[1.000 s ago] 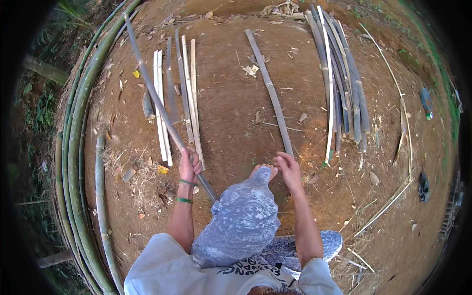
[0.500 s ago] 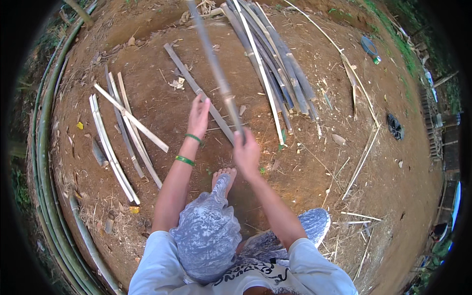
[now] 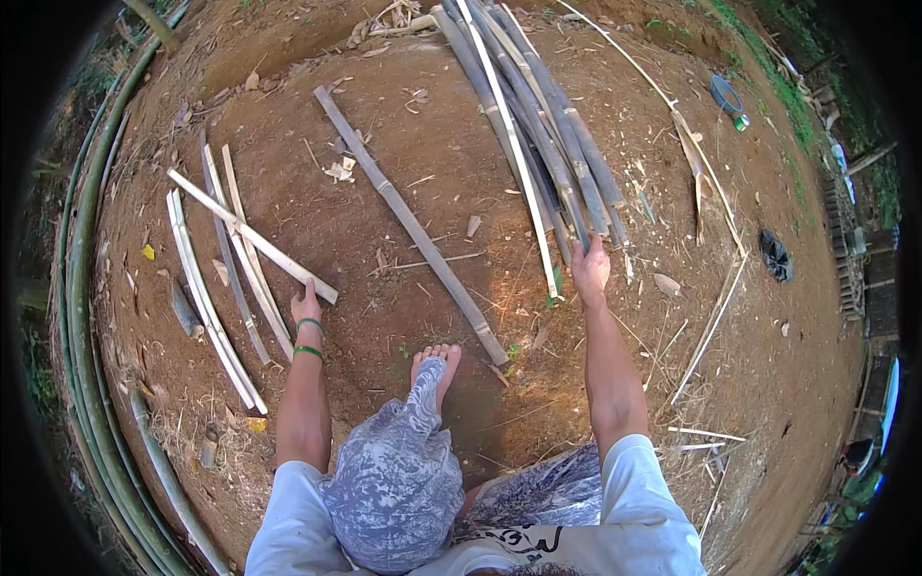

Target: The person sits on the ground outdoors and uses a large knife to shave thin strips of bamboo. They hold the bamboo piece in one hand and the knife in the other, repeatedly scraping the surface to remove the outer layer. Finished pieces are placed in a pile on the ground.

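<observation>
My left hand (image 3: pixel 305 305) is closed on the near end of a pale split bamboo strip (image 3: pixel 240 228), which lies slanted across several other strips on the left. Over on the right, my right hand (image 3: pixel 592 269) grips the near end of a dark bamboo strip (image 3: pixel 555 163) on a bundle of long grey-brown bamboo strips (image 3: pixel 586 158). One whitish strip (image 3: pixel 514 144) runs along the bundle's left side. Between my hands a single grey bamboo slat (image 3: pixel 408 219) rests slanted on the soil, its near end by my bare foot (image 3: pixel 437 363).
Long green bamboo poles (image 3: pixel 91 288) line the left edge. A thin bent bamboo piece (image 3: pixel 706 173) lies to the right, near a black plastic bag (image 3: pixel 773 254) and a blue round object (image 3: pixel 725 94). Shavings and dry leaves litter the brown dirt ground (image 3: pixel 807 403).
The dark strip that my right hand held in front of me is now at the bundle on the right. My left hand has moved left and down from the middle slat onto a pale strip.
</observation>
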The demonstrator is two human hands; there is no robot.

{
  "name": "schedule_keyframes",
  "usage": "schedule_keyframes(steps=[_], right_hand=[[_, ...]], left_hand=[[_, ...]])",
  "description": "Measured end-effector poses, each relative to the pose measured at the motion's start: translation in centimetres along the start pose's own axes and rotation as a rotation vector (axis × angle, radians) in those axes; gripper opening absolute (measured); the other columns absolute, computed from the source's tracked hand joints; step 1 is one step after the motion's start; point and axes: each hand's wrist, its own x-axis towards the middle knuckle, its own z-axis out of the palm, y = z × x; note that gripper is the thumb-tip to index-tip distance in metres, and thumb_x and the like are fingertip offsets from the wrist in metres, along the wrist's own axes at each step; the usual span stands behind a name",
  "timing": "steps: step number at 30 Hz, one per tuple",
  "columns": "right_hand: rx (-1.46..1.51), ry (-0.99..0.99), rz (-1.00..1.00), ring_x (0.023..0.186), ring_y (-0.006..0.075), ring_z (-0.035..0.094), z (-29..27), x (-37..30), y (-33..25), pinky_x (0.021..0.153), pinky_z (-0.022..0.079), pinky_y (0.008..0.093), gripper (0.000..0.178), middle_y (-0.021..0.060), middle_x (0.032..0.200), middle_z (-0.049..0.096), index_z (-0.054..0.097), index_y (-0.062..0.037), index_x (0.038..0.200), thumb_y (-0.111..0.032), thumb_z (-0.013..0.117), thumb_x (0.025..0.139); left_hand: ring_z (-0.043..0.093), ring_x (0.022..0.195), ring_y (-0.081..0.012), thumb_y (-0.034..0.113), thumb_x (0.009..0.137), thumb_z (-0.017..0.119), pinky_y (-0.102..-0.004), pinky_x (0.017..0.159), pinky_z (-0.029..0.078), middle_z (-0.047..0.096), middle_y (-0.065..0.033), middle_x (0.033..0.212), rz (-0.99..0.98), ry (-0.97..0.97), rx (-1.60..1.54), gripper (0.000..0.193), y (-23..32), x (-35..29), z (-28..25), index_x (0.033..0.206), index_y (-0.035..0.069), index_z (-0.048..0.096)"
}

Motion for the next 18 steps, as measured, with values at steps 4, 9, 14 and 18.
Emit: schedule_keyframes(steps=[4, 9, 14, 18], right_hand=[[-0.024, 0.067, -0.001, 0.098, 0.0410, 0.067, 1.1, 0.9, 4.2, 0.087, 0.050, 0.0489, 0.033, 0.0234, 0.107, 0.070, 0.058, -0.0026, 0.123, -0.018, 0.059, 0.094], [-0.130, 0.178, 0.016, 0.106, 0.0432, 0.054, 2.8, -0.4, 2.7, 0.096, 0.043, 0.0496, 0.040, 0.0307, 0.114, 0.055, 0.056, 0.0039, 0.125, -0.015, 0.061, 0.090], [0.319, -0.263, -0.078, 0.109, 0.0366, 0.061, 2.7, -6.0, -7.7, 0.098, 0.047, 0.0440, 0.035, 0.0238, 0.115, 0.063, 0.064, 0.0006, 0.118, -0.023, 0.065, 0.092], [0.478, -0.666, -0.377, 0.116, 0.0370, 0.060, 4.3, -13.9, -13.7, 0.099, 0.049, 0.0419, 0.043, 0.0214, 0.125, 0.060, 0.059, -0.0034, 0.127, -0.021, 0.067, 0.089]], left_hand=[[0.068, 0.092, -0.0215, 0.054, 0.087, 0.071, -0.0361, 0.075, 0.055, 0.068, -0.0115, 0.108, -0.044, -0.268, -0.232, 0.074, 2.6, -0.9, 3.5, 0.126, -0.006, 0.057], [0.065, 0.077, -0.0177, 0.026, 0.091, 0.073, -0.0309, 0.062, 0.052, 0.069, -0.0074, 0.092, 0.004, -0.201, -0.402, 0.030, 4.4, -3.2, 3.9, 0.106, 0.000, 0.067], [0.057, 0.058, -0.0097, 0.017, 0.090, 0.074, -0.0275, 0.048, 0.044, 0.065, 0.0004, 0.074, 0.177, -0.218, -0.474, 0.014, 5.0, -10.8, 4.2, 0.091, 0.004, 0.068], [0.061, 0.066, -0.0101, 0.017, 0.092, 0.072, -0.0272, 0.055, 0.048, 0.067, -0.0025, 0.079, 0.220, -0.290, -0.168, 0.015, 4.1, -21.4, 6.6, 0.091, 0.002, 0.068]])
